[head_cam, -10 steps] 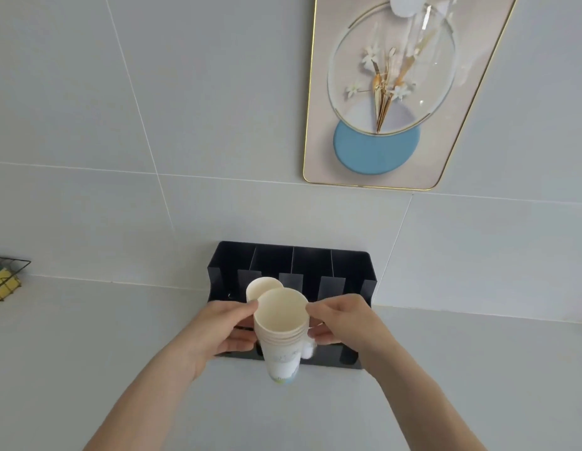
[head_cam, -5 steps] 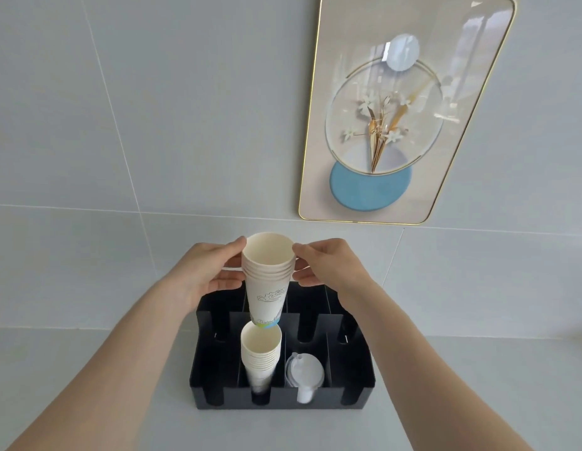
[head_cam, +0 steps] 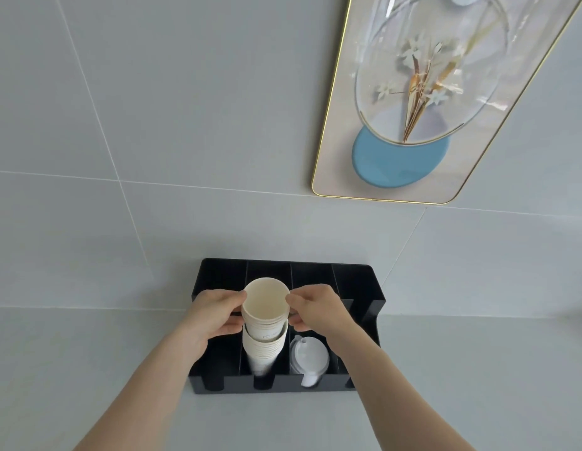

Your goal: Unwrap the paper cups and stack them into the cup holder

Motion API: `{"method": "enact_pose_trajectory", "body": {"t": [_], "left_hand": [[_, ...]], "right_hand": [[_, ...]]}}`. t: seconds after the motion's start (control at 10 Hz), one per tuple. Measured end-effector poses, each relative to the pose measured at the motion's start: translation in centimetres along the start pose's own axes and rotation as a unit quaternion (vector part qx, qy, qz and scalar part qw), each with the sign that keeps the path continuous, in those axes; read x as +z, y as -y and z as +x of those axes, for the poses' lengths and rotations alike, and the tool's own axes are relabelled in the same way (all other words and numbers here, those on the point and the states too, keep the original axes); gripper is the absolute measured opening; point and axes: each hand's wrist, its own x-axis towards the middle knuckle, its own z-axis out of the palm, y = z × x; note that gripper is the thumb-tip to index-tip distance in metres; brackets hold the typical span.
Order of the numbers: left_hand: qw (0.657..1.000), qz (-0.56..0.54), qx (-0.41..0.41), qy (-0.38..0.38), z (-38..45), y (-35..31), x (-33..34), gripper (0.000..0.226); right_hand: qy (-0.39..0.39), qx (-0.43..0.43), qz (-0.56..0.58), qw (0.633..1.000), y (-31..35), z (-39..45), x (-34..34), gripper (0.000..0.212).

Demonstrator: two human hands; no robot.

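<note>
Two bare forearms reach in from the bottom edge across the pale countertop (head_cam: 88,369). The left hand (head_cam: 215,315) and right hand (head_cam: 315,309) pinch a nested stack of paper cups (head_cam: 266,307) from opposite sides just under the top rim, both closed on it, fingers curled around the sides. The two-sided hold likely keeps the stack straight while it seats into the second, lower stack (head_cam: 262,351) that already stands in the second slot from the left of the black cup holder (head_cam: 364,320). The upper stack's base looks pushed into the mouth of the lower one; how deep it sits cannot be told. The cups are cream-white paper with rolled rims showing as tight rings down the side and a faint print on the held stack; no wrapper is visible. One slot to the right lie translucent white plastic lids (head_cam: 307,358), just beside the cups and parted from them by a divider. The far-left slot shows nothing in it; the far-right one is partly hidden by the right arm. The holder sits on the counter close against the grey tiled wall (head_cam: 153,109). Up on the wall to the right hangs a gold-framed picture (head_cam: 413,125) with a blue disc and pale flowers.
</note>
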Motion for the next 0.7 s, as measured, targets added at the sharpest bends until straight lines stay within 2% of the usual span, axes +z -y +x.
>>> {"method": "enact_pose_trajectory", "body": {"t": [0.1, 0.3, 0.6, 0.7], "left_hand": [[1.0, 0.011, -0.008, 0.001, 0.5, 1.3, 0.3, 0.02], [0.999, 0.047, 0.01, -0.014, 1.2, 2.9, 0.6, 0.022], [0.995, 0.076, 0.038, -0.046, 1.2, 3.1, 0.8, 0.015], [0.984, 0.157, 0.066, -0.054, 0.3, 3.2, 0.7, 0.01]], "right_hand": [[0.001, 0.009, -0.024, 1.0, -1.2, 0.2, 0.7, 0.018], [-0.006, 0.005, -0.082, 0.997, -2.8, 0.7, 1.8, 0.029], [-0.035, 0.016, -0.04, 0.998, -3.2, 0.4, 2.3, 0.027], [-0.021, 0.014, -0.084, 0.996, -3.1, -0.3, 2.1, 0.024]]}}
